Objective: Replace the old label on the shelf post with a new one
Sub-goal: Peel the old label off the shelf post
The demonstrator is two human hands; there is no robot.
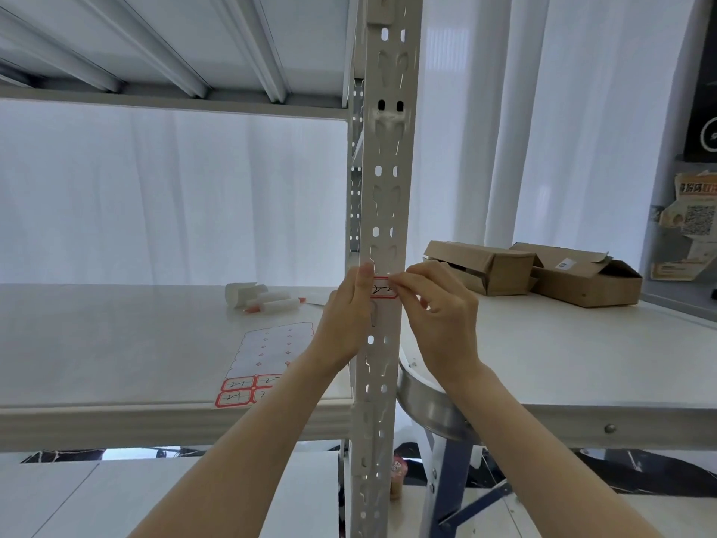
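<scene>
A white perforated shelf post stands upright in the middle of the view. A small red-bordered label with handwriting sits on its front face at hand height. My left hand wraps the post's left edge, its thumb pressed on the post just above the label's left end. My right hand comes in from the right, and its thumb and forefinger pinch the label's right end. A label sheet lies on the shelf board to the left, with a few red-bordered written labels left in its near corner.
White marker pens and a white cap lie on the shelf board behind the sheet. Two open cardboard boxes sit on the table to the right. A metal stool frame stands below the post. Curtains hang behind.
</scene>
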